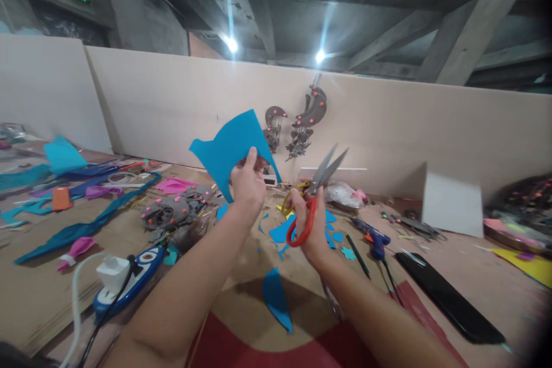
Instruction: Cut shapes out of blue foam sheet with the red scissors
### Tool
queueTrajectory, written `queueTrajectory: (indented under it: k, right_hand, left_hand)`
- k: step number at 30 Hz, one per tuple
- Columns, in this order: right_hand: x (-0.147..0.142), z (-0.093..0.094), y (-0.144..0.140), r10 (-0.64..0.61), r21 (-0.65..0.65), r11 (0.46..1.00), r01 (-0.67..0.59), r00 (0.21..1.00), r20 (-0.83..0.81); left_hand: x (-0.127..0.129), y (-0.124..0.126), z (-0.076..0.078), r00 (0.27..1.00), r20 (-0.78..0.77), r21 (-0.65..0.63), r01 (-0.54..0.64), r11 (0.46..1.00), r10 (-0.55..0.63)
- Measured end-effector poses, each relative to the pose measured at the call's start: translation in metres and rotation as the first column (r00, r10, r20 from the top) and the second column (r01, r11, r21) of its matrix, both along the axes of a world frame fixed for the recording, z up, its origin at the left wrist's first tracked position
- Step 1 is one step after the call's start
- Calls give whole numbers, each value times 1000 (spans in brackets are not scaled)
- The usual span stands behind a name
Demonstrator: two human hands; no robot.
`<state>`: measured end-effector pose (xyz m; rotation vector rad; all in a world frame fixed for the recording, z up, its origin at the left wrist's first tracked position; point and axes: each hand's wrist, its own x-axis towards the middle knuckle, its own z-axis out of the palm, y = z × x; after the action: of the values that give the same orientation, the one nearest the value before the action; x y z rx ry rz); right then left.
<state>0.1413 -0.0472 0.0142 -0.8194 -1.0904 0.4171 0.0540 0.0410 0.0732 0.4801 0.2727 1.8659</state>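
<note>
My left hand pinches a blue felt sheet with curved cut edges, held up above the table, thumb on its near face. In my right hand is a pair of scissors with red and yellow showing at the handles. Their blades stand apart, pointing up and away, to the right of the sheet and not touching it. Below my hands lie several blue felt scraps. Closer to me, a curved blue felt piece rests on brown cardboard.
At right are a blue glue gun, a dark green pencil and a black phone. A blue-and-white power strip with cords lies at left, near grey felt pieces with pink dots. Grey moon-shaped hangings hang against the white partition.
</note>
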Motion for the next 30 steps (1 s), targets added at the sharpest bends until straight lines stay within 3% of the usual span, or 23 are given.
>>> queueTrajectory:
  k: [6,11,15,17,20,22,23,27,28,30]
  right_hand:
    - [32,19,5,-19,3,1000,19,999,50]
    - [38,20,5,-17,-5,1000,17,998,64]
    - [44,21,8,-50,-1,999,51,996,71]
    - [49,24,9,-68,5,998,68,995,77]
    - [58,31,8,-76,5,997,76,993,90]
    - [63,35,7,-57,-5,998,58,993,101]
    - [66,37,7,-50,-9,999,51,993,107]
    - [72,40,3,-32,-13,999,34,987,157]
    - [73,41,2,-9,-12,1000,12,986,164]
    - [73,42,1,67,-9,998,-66,985,161]
  left_hand:
    - [31,-25,-17,972,-29,4,232,973,-232]
    - [44,-40,-28,918,-110,-32,379,925,-380]
    - [40,-40,-27,848,-309,-24,447,894,-432]
    - [30,-37,-22,715,-545,-48,495,868,-438]
    - [10,-36,-9,412,-877,14,534,845,-246]
    - [-4,-44,1,243,-959,30,604,796,-148]
    - [-10,-50,6,200,-970,23,639,769,-137]
    - [-26,-78,26,231,-934,-42,685,727,-272]
    - [-29,-81,29,254,-930,-34,663,748,-267]
    - [-33,-76,34,385,-912,76,498,864,-142]
